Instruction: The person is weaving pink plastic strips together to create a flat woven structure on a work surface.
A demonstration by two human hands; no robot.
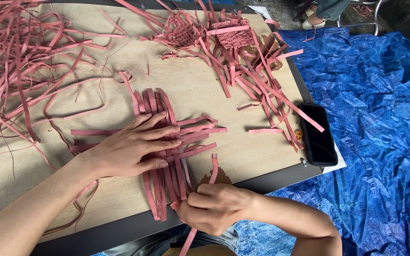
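A flat woven mat of pink plastic strips lies on a wooden board. My left hand presses flat on the mat, fingers spread, pointing right. My right hand is at the board's near edge, fingers pinched on one pink strip that curves up from the hand and also hangs below it. The mat's lower strip ends stick out beside this hand.
A tangle of loose pink strips covers the board's left side. Two part-woven pink baskets sit at the far edge. A black phone lies on the right edge. Blue tarp covers the ground; someone's foot is at the top.
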